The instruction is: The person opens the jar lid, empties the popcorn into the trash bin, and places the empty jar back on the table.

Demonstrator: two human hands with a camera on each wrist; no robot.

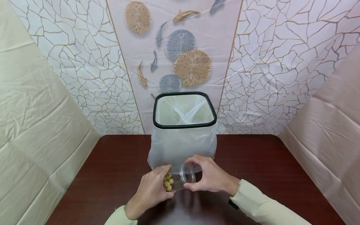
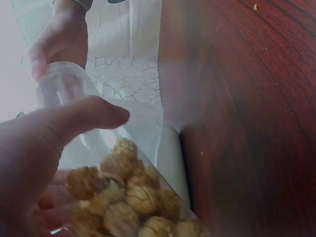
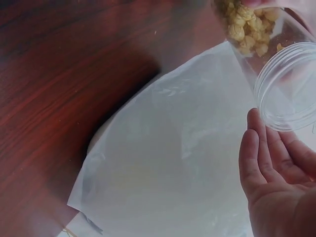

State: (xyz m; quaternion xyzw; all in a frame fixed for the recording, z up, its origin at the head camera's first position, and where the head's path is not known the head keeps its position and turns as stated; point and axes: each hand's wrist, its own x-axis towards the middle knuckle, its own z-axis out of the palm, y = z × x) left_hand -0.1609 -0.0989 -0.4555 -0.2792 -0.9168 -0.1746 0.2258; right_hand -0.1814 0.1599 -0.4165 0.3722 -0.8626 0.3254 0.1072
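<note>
A clear plastic jar (image 1: 177, 178) lies on its side between my two hands, low in front of a bin. Round, golden popcorn pieces (image 1: 168, 182) are gathered at its bottom end, seen close up in the left wrist view. My left hand (image 1: 152, 187) grips that end, thumb along the near side. With thumb and fingers spread around the clear ridged lid (image 1: 189, 174), my right hand (image 1: 211, 175) holds the other end. In the right wrist view the fingers (image 3: 252, 143) of that hand touch the lid's edge.
A pale bin with a black rim (image 1: 185, 126) and a translucent white bag (image 1: 182, 147) folded over its outside stands just beyond the jar. The dark red-brown table (image 1: 118, 168) lies under everything. A small crumb (image 2: 256, 7) is on it. Patterned cloth walls enclose the back and sides.
</note>
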